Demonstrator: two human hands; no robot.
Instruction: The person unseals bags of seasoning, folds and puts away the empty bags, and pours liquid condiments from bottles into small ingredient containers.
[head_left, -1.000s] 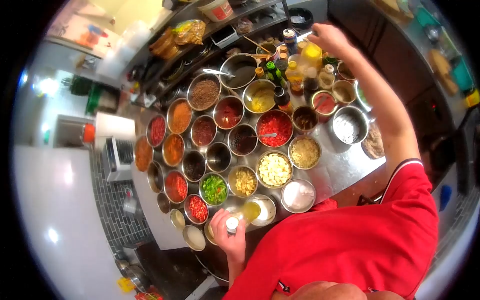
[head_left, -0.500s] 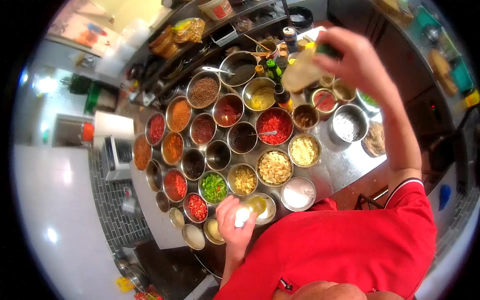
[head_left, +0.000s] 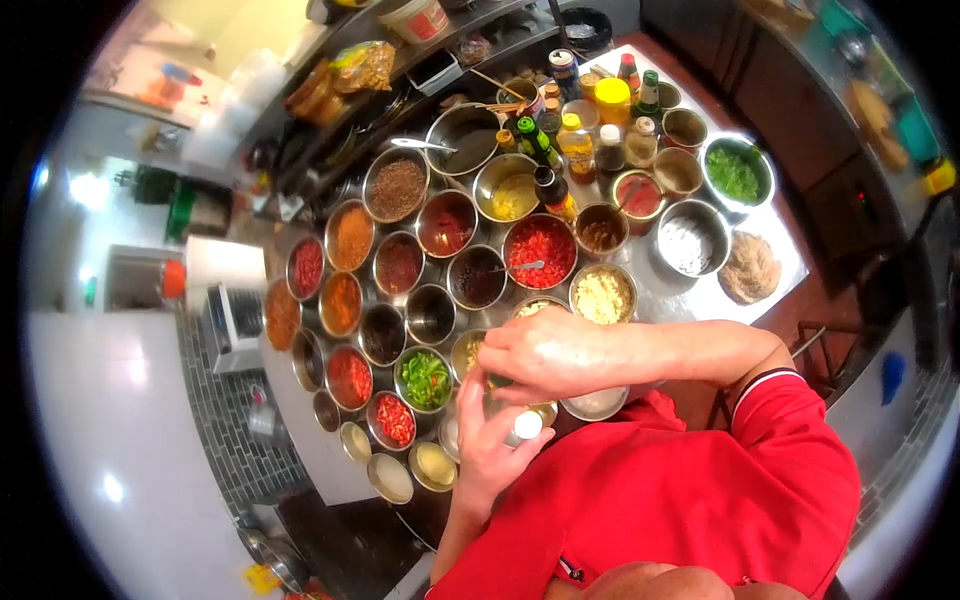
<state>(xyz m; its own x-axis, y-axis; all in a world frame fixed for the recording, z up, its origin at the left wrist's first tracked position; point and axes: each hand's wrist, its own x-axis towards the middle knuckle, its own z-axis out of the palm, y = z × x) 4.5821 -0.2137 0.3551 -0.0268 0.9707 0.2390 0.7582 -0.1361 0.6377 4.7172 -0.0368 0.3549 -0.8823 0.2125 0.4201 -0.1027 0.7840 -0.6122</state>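
My left hand (head_left: 485, 445) is closed around a small bottle, whose white cap (head_left: 526, 425) shows between the fingers. Right beside it, my right hand (head_left: 540, 352) is curled palm down, its fingertips close to the left fingers. Something dark green shows under the right fingers, but most of it is hidden. Below and behind the hands are bowls of chopped green pepper (head_left: 425, 380), chopped red chili (head_left: 392, 418) and pale yellow paste (head_left: 436, 465). The right hand and forearm partly cover a bowl of pale pieces (head_left: 540, 306) and a bowl of white powder (head_left: 598, 402).
Many metal bowls of spices and sauces stand on the steel table (head_left: 655, 300). Sauce bottles (head_left: 577, 150) and a yellow-lidded jar (head_left: 612, 100) stand at its far side. A bowl of chopped greens (head_left: 737, 172) and a brown mound (head_left: 750, 268) lie at the right.
My right hand has come from the bottles at the far side down to my left hand; the pale container it carried is now hidden. The view has shifted slightly.
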